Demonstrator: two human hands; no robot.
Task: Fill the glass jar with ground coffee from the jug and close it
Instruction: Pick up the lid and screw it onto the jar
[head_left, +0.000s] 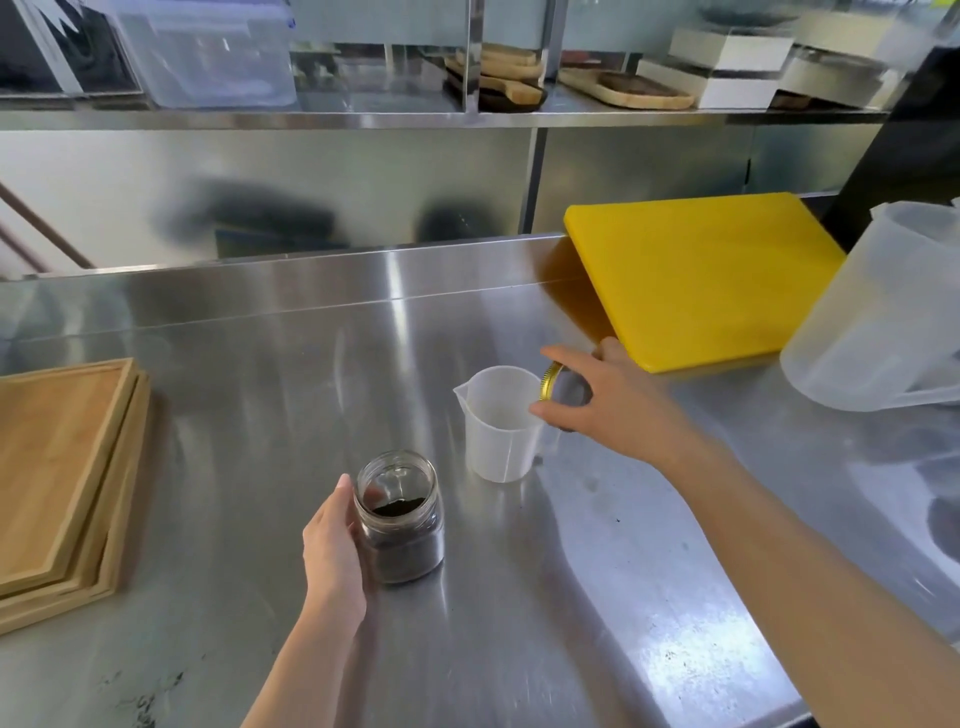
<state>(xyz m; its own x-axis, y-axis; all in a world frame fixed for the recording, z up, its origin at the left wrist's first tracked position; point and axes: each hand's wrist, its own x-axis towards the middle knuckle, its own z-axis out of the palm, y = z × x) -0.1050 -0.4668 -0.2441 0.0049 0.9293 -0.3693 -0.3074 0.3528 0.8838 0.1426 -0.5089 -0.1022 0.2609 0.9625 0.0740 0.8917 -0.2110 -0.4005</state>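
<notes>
Left hand (332, 540) gripping coffee-filled glass jar (400, 517), right hand (608, 402) holding gold lid (563, 387) beside jug (501, 423)

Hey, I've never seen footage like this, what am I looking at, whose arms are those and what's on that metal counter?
One picture, from a camera worn on a person's head, looking down at their own bare hands. The left hand steadies an open glass jar partly filled with ground coffee. The right hand holds the gold lid beside a small clear jug that looks empty. Also on the steel counter: wooden trays at left, a yellow cutting board and a large plastic jug at right.
</notes>
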